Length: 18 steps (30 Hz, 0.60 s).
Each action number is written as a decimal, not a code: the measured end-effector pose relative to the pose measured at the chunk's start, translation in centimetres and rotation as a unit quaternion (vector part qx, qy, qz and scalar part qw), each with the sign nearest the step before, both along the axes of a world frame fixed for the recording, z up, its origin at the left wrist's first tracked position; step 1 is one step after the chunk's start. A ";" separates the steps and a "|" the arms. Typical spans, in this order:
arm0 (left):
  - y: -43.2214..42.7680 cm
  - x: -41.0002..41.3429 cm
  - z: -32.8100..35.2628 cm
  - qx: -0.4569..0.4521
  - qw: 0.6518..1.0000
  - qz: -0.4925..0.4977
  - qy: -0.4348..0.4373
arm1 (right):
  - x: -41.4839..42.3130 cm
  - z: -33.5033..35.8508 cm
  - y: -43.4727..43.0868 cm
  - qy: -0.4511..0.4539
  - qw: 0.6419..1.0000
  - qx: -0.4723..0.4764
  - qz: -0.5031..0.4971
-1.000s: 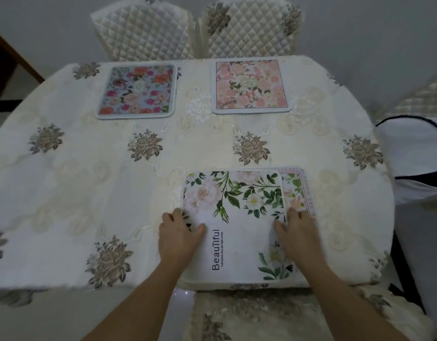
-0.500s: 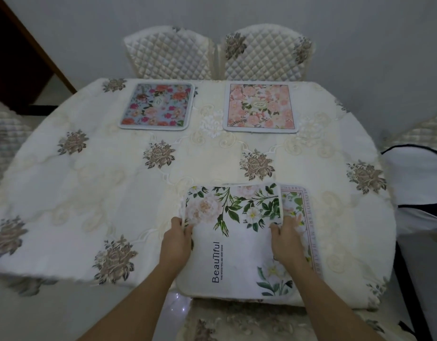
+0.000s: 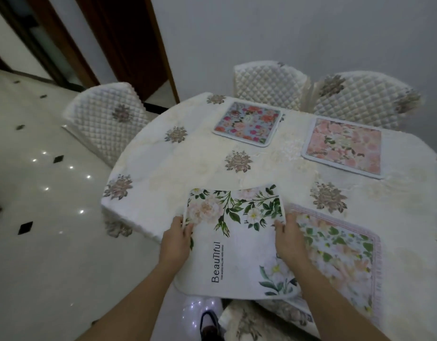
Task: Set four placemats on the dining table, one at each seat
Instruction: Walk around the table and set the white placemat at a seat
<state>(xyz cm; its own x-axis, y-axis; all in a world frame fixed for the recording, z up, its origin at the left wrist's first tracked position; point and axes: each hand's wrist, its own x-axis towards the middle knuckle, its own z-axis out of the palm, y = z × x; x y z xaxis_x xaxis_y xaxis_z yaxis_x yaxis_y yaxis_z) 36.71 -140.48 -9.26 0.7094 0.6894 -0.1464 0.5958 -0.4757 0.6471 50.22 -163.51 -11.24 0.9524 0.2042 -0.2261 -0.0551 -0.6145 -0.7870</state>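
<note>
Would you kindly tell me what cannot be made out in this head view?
- Head view: left part of the bordered placemat, covered by the white placemat and right hand.
- Head view: small print beside "BeauTiful", too small to read.
- Head view: right side of the table, cut by the frame edge.

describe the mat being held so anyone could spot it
On the dining table, look at the near edge, where the left hand and right hand hold one placemat by its sides. It alone is mostly white, with green leaves and the word BeauTiful; the pink-bordered mat beside it is flowered all over.
</note>
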 end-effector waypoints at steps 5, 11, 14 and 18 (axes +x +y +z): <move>4.3 -2.2 0.8 0.027 0.999 0.037 -0.007 | -0.4 1.2 5.6 -0.008 0.999 -0.003 0.050; 8.5 0.0 -1.4 0.021 1.000 0.013 -0.008 | 0.3 0.6 9.6 -0.018 0.999 -0.020 0.045; 10.9 2.6 -3.0 0.012 1.000 -0.028 -0.008 | 1.2 -0.5 11.1 -0.012 0.999 -0.029 0.005; 14.9 6.7 -4.0 -0.001 0.995 -0.096 -0.024 | 2.2 -1.7 13.5 0.001 0.996 -0.045 -0.076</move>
<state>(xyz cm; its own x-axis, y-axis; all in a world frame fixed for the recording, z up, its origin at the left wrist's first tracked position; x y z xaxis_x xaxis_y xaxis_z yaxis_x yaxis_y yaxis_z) 43.40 -125.58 -13.22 0.8341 0.5403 -0.1107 0.4628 -0.5764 0.6735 52.43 -149.98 -12.89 0.9705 0.0356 -0.2385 -0.1547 -0.6667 -0.7291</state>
